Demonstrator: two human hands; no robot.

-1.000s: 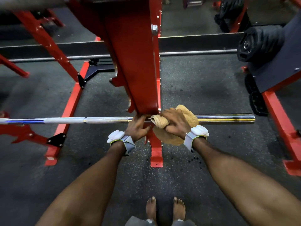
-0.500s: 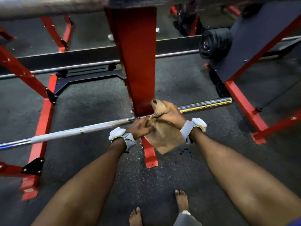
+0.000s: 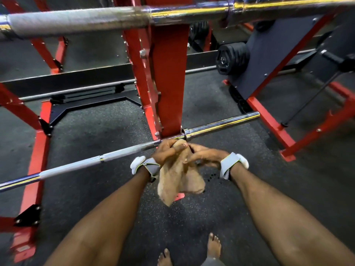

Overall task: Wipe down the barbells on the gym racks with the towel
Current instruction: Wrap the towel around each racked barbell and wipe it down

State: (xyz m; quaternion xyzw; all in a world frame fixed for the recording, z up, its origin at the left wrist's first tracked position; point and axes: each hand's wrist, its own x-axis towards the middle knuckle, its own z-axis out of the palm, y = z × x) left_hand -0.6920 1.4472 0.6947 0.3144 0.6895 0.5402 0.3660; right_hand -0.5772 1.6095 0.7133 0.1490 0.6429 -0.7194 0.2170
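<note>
My bare foot stands on speckled rubber floor, which lies open to my left. My left hand grips the bunched towel and my right hand pinches its edge; the rest hangs loose. Just beyond them the lower barbell crosses the red upright, its sleeve end free. The upper barbell lies overhead.

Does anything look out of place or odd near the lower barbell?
Two things. Small black bits lie scattered on the floor beside the hanging towel, like loose debris. Also, the person's feet are bare, which is unusual in a gym.
</note>
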